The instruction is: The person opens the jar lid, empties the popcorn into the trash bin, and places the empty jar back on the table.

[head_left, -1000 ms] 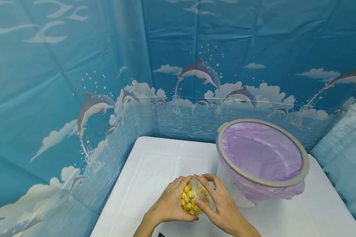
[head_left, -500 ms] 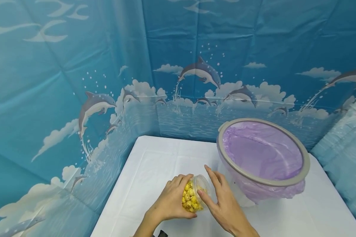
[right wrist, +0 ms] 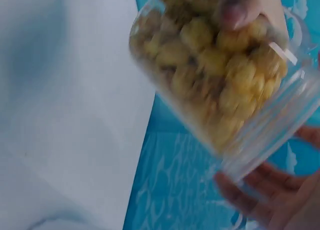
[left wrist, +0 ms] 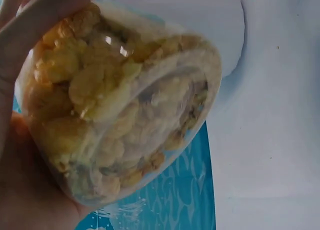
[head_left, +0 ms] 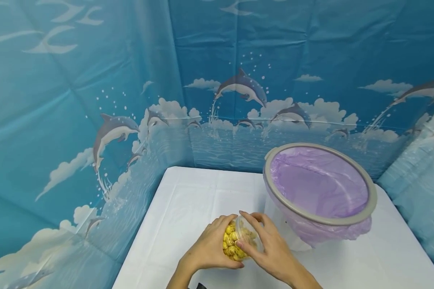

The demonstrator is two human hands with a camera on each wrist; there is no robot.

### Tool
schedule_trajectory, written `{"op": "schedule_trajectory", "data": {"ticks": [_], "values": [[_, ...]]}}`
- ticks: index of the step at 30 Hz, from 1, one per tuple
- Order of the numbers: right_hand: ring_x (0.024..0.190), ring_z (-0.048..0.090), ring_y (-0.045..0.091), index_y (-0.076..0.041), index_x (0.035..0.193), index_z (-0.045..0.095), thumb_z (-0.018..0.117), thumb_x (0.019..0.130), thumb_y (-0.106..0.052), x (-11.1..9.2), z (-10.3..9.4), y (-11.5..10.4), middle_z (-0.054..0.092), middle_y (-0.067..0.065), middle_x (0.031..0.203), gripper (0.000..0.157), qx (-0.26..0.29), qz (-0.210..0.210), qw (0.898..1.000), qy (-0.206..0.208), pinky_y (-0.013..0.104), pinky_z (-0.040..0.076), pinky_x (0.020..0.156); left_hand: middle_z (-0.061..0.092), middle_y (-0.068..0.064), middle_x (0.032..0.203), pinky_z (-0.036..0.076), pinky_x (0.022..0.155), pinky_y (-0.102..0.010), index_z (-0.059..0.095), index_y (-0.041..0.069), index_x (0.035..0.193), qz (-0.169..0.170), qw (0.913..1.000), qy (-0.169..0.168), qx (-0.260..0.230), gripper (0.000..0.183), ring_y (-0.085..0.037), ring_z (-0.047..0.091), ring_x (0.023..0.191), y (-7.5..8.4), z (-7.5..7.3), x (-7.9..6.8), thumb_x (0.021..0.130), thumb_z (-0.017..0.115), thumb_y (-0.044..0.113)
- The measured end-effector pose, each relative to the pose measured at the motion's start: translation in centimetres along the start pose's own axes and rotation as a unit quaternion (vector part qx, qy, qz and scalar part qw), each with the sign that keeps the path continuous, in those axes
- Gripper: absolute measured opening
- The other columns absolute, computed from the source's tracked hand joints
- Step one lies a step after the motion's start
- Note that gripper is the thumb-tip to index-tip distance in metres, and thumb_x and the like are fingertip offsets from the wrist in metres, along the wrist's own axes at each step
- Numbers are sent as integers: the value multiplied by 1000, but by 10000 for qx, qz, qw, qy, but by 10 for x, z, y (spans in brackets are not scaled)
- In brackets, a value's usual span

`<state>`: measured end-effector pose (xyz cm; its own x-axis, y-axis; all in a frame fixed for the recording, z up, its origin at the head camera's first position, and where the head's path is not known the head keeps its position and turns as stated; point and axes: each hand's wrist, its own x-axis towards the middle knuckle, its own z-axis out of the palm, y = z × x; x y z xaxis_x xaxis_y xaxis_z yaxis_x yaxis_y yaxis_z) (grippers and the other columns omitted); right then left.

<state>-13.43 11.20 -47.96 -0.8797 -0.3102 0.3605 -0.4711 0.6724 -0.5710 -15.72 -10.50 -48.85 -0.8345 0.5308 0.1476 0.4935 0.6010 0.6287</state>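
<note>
A clear plastic jar [head_left: 231,243] of yellow popcorn is tilted above the white table, its lidded end toward the right. My left hand [head_left: 210,245] grips the jar's body from the left, thumb below and fingers over the top. In the left wrist view the jar's round base [left wrist: 150,125] faces the camera. On the other end, my right hand [head_left: 273,253] holds the clear lid [head_left: 250,236], with thumb and fingers spread round its rim. The right wrist view, somewhat blurred, has the popcorn [right wrist: 215,65] through the jar wall and the ridged lid [right wrist: 275,127] at the right-hand fingers.
A bin with a grey rim [head_left: 322,220] and a purple bag liner [head_left: 318,184] stands on the white table [head_left: 188,200], right of the hands. Blue dolphin-print sheeting [head_left: 217,148] encloses the table's back and sides.
Half a second ago my right hand's fingers had straightened away from the lid; now they are round it again. My left hand has kept its grip on the jar, which stays roughly in place.
</note>
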Motion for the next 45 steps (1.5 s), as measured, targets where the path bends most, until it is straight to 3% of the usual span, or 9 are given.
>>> {"op": "schedule_trajectory", "data": {"ticks": [3, 6, 10, 15, 18, 24, 31, 38, 45], "values": [[128, 56, 19, -36, 157, 42, 80, 89, -42, 1, -5, 9, 47, -2, 150, 78, 180, -707, 9971, -208, 48, 57, 91, 55, 10, 140, 52, 95, -31, 35, 30, 157, 63, 9990, -246, -381, 110, -2, 54, 113, -7, -6, 1, 67, 94, 51], [136, 53, 28, -34, 159, 39, 81, 88, -41, 2, -9, 13, 38, 3, 161, 83, 328, -854, 9950, -393, 55, 57, 93, 55, 9, 142, 53, 98, -34, 36, 29, 157, 130, 9990, -277, -337, 110, -3, 55, 115, -10, -9, 3, 67, 94, 51], [131, 57, 36, -36, 163, 30, 71, 96, -44, 5, -8, 5, 46, 10, 155, 79, 211, -78, 9994, -249, 63, 55, 93, 57, 5, 139, 52, 96, -35, 37, 23, 157, 82, 9983, 147, 567, 116, -9, 56, 117, -6, -4, 5, 62, 96, 53], [107, 68, 28, -32, 162, 34, 55, 103, -55, 12, -1, -12, 63, 13, 132, 67, -76, 1218, 9922, -259, 51, 58, 82, 58, -1, 136, 52, 94, -37, 40, 15, 155, 64, 9826, 699, 1719, 122, -17, 58, 120, 4, 5, 6, 55, 98, 54], [104, 68, 27, -29, 160, 41, 54, 102, -58, 15, 3, -14, 64, 12, 129, 66, -88, 1472, 9885, -340, 47, 58, 79, 57, -1, 135, 51, 93, -36, 41, 14, 155, 99, 9775, 775, 1958, 123, -18, 58, 118, 6, 6, 6, 54, 98, 55], [123, 60, 26, -36, 156, 42, 71, 97, -43, 10, 0, 2, 54, 2, 140, 67, 584, 314, 9976, -208, 56, 55, 91, 56, 0, 136, 52, 97, -38, 39, 16, 156, 155, 9823, 697, 1733, 122, -16, 57, 121, 6, 1, 5, 56, 98, 53], [138, 49, 26, -26, 155, 48, 85, 86, -31, 7, -11, 19, 41, 2, 158, 78, 662, -1104, 9915, -207, 53, 54, 99, 56, 1, 139, 52, 98, -39, 36, 20, 157, 310, 9892, 597, 1298, 122, -16, 57, 125, 3, -7, 3, 57, 98, 52], [139, 47, 21, -26, 155, 48, 90, 81, -32, 2, -24, 18, 42, 1, 157, 85, 458, -1020, 9937, 84, 51, 54, 97, 55, 2, 142, 52, 99, -37, 36, 21, 158, 356, 9911, 739, 1047, 122, -14, 56, 126, 3, -8, 0, 57, 99, 50], [115, 57, 10, -32, 154, 49, 94, 73, -41, -28, -37, 22, 53, -10, 138, 93, -180, -432, 9980, 427, 40, 59, 82, 54, 4, 145, 51, 104, -40, 38, 23, 157, 191, 9916, 998, 797, 121, -12, 53, 131, -2, -10, -5, 55, 99, 49]]}}
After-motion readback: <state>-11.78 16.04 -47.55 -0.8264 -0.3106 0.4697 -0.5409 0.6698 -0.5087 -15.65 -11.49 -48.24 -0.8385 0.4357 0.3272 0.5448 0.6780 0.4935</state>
